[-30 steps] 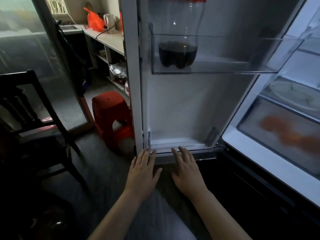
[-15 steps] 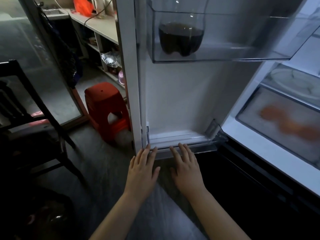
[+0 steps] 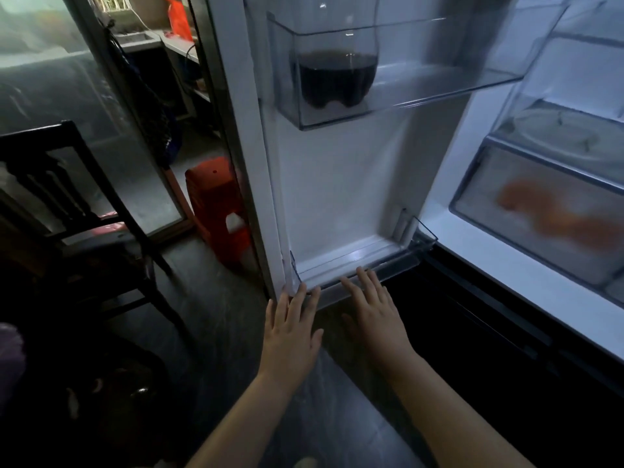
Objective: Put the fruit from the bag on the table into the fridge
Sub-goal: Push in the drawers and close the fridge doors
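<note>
our left hand and right hand lie flat side by side, fingers straight and a little spread, holding nothing. their fingertips touch the lower door shelf of the open fridge door. blurred orange fruit sits in the crisper drawer.

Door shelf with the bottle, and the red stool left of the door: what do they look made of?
Door shelf: clear, glossy hard plastic, seemingly; the dark-liquid bottle and door liner show through its wall. Red stool: probably moulded plastic, uniform colour with a soft sheen, though dim light leaves the finish uncertain.
</note>
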The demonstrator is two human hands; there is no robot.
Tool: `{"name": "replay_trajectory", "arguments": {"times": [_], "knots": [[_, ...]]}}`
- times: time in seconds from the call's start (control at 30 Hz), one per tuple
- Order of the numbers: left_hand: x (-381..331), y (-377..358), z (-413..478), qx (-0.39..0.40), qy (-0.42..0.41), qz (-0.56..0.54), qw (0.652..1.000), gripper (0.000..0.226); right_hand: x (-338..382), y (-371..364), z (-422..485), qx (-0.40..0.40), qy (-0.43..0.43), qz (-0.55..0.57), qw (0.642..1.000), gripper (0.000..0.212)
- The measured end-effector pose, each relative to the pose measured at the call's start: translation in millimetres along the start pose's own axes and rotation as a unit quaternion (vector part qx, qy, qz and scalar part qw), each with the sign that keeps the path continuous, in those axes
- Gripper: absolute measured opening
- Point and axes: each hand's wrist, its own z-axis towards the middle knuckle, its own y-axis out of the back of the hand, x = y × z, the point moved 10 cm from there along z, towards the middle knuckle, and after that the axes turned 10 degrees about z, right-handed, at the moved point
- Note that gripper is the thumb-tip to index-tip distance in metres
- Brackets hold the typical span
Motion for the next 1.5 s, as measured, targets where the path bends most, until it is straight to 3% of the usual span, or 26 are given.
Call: {"name": "replay_trajectory", "arguments": {"times": [0.2, 0.37, 0.6, 0.77, 0.9, 1.03, 1.17, 1.27, 1.5], "knots": [[-54, 9, -30, 0.001, -0.016, 0.006, 1.0, 0.088, -23, 29, -39, -0.015, -0.007, 0.049, 0.999, 0.092], [-99, 16, -46, -0.004, -0.025, 0.003, 1.0, 0.095, -55, 39, -56, -0.022, -0.02, 0.037, 0.999, 0.059], [-145, 25, -58, -0.001, -0.033, 0.022, 0.999, 0.091, -80, 60, -73, -0.035, -0.002, 0.014, 0.999, 0.057], [-157, 27, -61, 0.01, -0.048, 0.022, 0.999, 0.089, -90, 62, -77, -0.002, -0.004, -0.012, 1.0, 0.063], [-142, 69, -71, -0.097, -0.065, -0.026, 0.993, 0.069, -76, 70, -93, -0.041, -0.003, -0.01, 0.999, 0.064], [-95, 119, -85, -0.227, -0.008, -0.033, 0.973, 0.065, -22, 72, -122, -0.067, 0.115, 0.029, 0.991, 0.067], [-69, 125, -76, -0.173, 0.039, -0.029, 0.984, 0.083, 19, 69, -133, -0.091, 0.17, 0.047, 0.98, 0.073], [-73, 115, -71, -0.123, 0.016, -0.01, 0.992, 0.084, 37, 70, -132, -0.091, 0.197, 0.018, 0.976, 0.078], [-90, 102, -72, -0.078, -0.014, -0.023, 0.997, 0.085, 32, 77, -131, -0.111, 0.179, -0.062, 0.976, 0.075]]}}
